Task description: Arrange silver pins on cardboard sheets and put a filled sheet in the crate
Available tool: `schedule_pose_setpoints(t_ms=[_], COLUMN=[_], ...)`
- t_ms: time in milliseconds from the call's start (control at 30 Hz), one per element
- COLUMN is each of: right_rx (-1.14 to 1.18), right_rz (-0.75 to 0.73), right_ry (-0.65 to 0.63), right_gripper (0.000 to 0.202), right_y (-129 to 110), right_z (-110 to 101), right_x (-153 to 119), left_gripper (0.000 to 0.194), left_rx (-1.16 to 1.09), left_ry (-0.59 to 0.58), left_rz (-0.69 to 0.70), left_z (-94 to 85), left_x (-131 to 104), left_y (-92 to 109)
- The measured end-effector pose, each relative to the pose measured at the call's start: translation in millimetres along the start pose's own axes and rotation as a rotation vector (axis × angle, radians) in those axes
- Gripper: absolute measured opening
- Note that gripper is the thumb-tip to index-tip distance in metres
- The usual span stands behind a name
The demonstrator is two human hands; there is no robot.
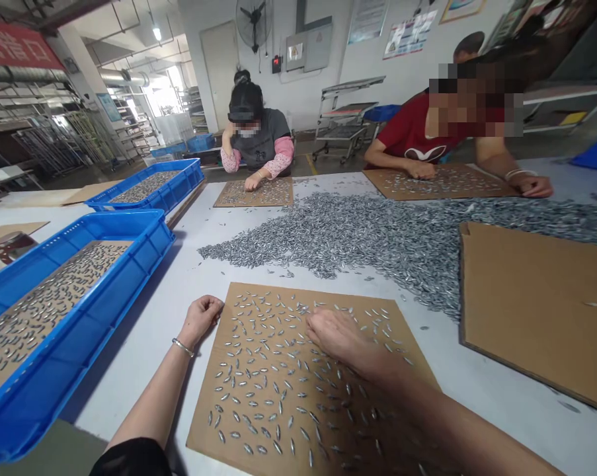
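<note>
A sheet of brown cardboard (pixel 273 459) lies flat on the table in front of me, with small silver spindle-shaped metal pieces (pixel 279 406) spread over it. At its upper left edge is my left hand (pixel 203 317), its fingers curled closed and their tips by the cardboard's side; whether they grip anything is hidden. My right hand (pixel 334 332) is over the upper middle of the sheet, closed, knuckles up and slightly blurred. Its fingertips are low among the pieces, and what they hold cannot be seen. Beyond the sheet spreads a large heap of the same metal pieces (pixel 338 231).
Blue plastic trays (pixel 129 297) with piece-covered cardboard stand at left. A stack of cardboard (pixel 541 311) lies at right. Across the table, one person in a grey shirt (pixel 273 139) and another in a red shirt (pixel 407 132) have hands on their own cardboard sheets.
</note>
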State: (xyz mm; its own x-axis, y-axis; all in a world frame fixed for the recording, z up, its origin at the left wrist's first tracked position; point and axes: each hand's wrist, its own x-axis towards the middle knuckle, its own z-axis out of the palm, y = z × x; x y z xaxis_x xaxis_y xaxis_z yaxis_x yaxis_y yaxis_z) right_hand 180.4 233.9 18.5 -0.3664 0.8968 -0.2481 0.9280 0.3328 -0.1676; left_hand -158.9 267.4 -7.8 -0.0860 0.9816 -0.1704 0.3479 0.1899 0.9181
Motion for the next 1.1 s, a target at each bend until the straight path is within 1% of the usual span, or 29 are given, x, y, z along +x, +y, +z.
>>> schedule_pose_setpoints(t_ms=[100, 233, 333, 433, 500, 567, 667, 733, 833, 933, 1000, 1033, 1100], right_rx=[0.021, 0.096, 0.062, 0.044, 0.048, 0.073, 0.133, 0.153, 0.182, 0.229, 0.216, 0.198, 0.161], right_rz=[-0.004, 0.015, 0.080, 0.148, 0.154, 0.098, -0.050, -0.107, -0.088, -0.053, -0.052, -0.052, -0.051], right_ry=[-0.031, -0.016, -0.041, -0.063, -0.050, -0.030, 0.005, -0.006, -0.038, 0.015, 0.060, 0.065, 0.035], right_gripper=[0.027, 0.034, 0.037, 0.032, 0.028, 0.028, 0.029, 0.029, 0.035, 0.036, 0.034, 0.033, 0.031], right_y=[7, 16, 11, 3, 2, 4, 7, 10, 13, 16, 16, 15, 13], right_z=[-5, -13, -12, -7, -5, -3, -1, 1, 3, 0, -2, -2, -2], right_x=[2, 4, 9, 13, 15, 15, 17, 20, 25, 28, 30, 30, 32], left_gripper=[0.039, 0.039, 0.038, 0.037, 0.037, 0.037, 0.037, 0.037, 0.037, 0.036, 0.036, 0.036, 0.037], left_rx=[-0.007, -0.014, -0.016, -0.015, -0.012, -0.008, -0.007, -0.010, -0.013, -0.010, -0.007, -0.006, -0.004], left_ry=[-0.004, -0.009, -0.013, -0.016, -0.018, -0.021, -0.020, -0.017, -0.013, -0.011, -0.010, -0.010, -0.011], left_rz=[-0.002, -0.006, -0.007, -0.003, 0.000, 0.000, 0.000, 0.004, 0.008, 0.008, 0.006, 0.005, 0.003], left_z=[0.2, 0.6, 1.1, 1.5, 1.6, 1.6, 1.7, 1.8, 1.8, 1.7, 1.6, 1.5, 1.3], left_x=[-1, -1, -1, -1, -2, -3, -4, -4, -4, -4, -4, -4, -4], left_y=[0, 0, -1, -1, -1, 1, 2, 3, 2, 2, 2, 2, 2])
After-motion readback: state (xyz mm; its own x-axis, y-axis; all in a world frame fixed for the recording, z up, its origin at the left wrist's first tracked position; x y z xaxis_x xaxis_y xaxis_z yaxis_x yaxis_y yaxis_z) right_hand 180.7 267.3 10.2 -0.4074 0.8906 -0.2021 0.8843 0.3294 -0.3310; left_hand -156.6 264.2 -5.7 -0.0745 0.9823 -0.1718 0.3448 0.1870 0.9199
